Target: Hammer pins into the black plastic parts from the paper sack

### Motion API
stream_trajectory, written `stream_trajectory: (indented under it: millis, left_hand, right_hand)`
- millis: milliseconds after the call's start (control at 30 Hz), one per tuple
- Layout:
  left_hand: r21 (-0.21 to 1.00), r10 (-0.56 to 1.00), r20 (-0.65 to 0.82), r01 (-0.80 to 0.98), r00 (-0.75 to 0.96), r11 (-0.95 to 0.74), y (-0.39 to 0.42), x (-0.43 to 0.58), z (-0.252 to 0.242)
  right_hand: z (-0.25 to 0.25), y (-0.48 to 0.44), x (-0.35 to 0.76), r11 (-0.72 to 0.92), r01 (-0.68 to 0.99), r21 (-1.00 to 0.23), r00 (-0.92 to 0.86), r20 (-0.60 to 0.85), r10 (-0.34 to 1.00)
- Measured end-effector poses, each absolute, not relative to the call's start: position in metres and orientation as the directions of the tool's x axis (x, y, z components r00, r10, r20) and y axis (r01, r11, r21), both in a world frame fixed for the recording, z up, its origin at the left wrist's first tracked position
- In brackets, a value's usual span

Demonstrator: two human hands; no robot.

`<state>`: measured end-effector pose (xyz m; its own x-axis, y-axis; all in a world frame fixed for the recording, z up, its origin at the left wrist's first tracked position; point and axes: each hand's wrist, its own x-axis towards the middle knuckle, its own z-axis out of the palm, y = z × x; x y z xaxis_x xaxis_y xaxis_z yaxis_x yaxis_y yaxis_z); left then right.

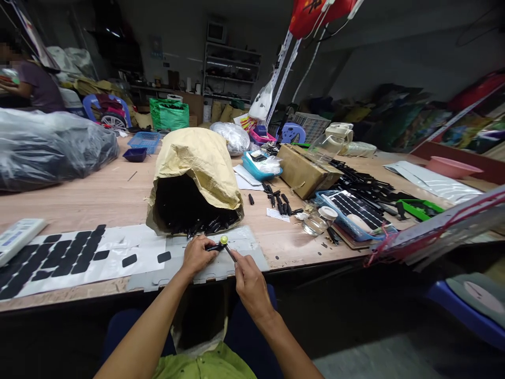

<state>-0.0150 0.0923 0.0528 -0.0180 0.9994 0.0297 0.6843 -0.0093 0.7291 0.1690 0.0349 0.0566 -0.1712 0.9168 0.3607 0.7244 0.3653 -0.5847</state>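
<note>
Assembly workshop: long worktable [118, 195], parts sack [197, 173], storage shelving [231, 73].

A long wooden surface [98, 195] runs left to right across a dim room. Far back, a pale metal shelf unit [231, 71] stands against the grey wall [189, 31]. A blue plastic chair [87, 102] sits far left and a blue stool [294, 131] beyond the far edge, with grey floor [374, 358] near right.

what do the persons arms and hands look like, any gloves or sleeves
Both hands, the left hand and the right hand, are bare: no gloves, and no ring or watch shows. The forearms are bare too, with no sleeve in view. A yellow-green shirt shows at the bottom edge.
</note>
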Motion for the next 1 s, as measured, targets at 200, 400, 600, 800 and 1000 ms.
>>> stream_trajectory:
  millis: [200,400,600,800,1000]
  left_hand:
    - [0.726,0.999,0.037,0.687,-0.001,-0.026,0.092,-0.016,0.052]
    - [0.728,0.999,0.052,0.684,0.008,-0.043,0.092,-0.016,0.051]
    - [0.713,0.997,0.072,0.700,-0.006,-0.048,0.089,-0.015,0.051]
    - [0.709,0.997,0.081,0.703,-0.005,-0.054,0.091,-0.017,0.050]
    - [0.811,0.973,0.163,0.540,0.162,-0.226,0.065,-0.014,0.066]
  right_hand:
    - [0.060,0.031,0.160,0.380,0.703,-0.601,-0.185,0.362,0.914]
    - [0.055,0.033,0.162,0.365,0.708,-0.604,-0.195,0.329,0.924]
    - [0.054,0.073,0.199,0.117,0.865,-0.488,0.062,0.336,0.940]
    - [0.042,0.116,0.223,-0.137,0.967,-0.215,0.193,0.268,0.944]
    - [0.034,0.123,0.215,-0.176,0.972,-0.157,0.221,0.343,0.913]
